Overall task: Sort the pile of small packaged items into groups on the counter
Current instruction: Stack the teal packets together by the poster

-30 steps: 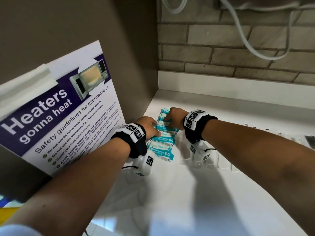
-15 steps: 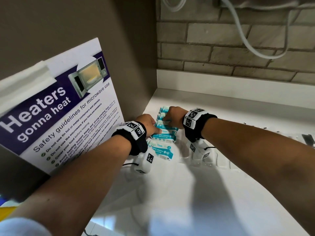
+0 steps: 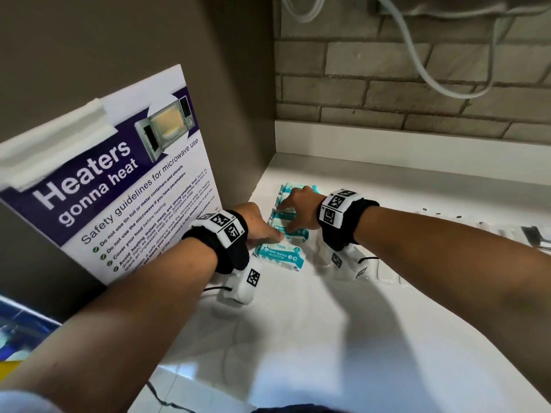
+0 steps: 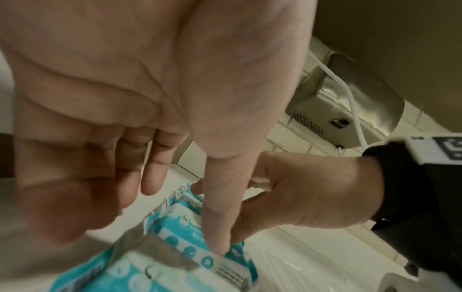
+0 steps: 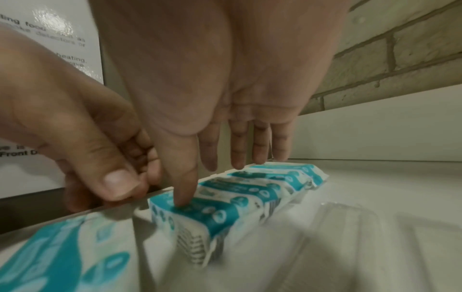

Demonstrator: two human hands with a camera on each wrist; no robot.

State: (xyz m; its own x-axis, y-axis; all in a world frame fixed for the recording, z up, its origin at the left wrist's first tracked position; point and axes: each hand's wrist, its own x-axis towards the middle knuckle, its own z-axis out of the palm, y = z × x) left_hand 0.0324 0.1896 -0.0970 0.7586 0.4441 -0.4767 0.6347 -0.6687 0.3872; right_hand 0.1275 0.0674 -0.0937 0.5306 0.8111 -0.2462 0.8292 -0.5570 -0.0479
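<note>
Several teal-and-white mini wipes packs lie in a row on the white counter, running back toward the left corner. My left hand reaches over the near end of the row, fingers fairly straight, and its thumb presses a pack. My right hand hovers over the middle of the row. Its thumb presses the top of a pack, while its other fingers point down just above the packs farther back. The two thumbs nearly meet. Neither hand has a pack lifted.
A microwave safety sign leans against the left wall beside the packs. Clear plastic packaging lies on the counter to their right. A brick wall with a white cable closes the back. Small dark items sit at far right.
Both hands stay on the row of packs. My left hand has slid slightly right and nearer, so its thumb now sits close to the right thumb.
</note>
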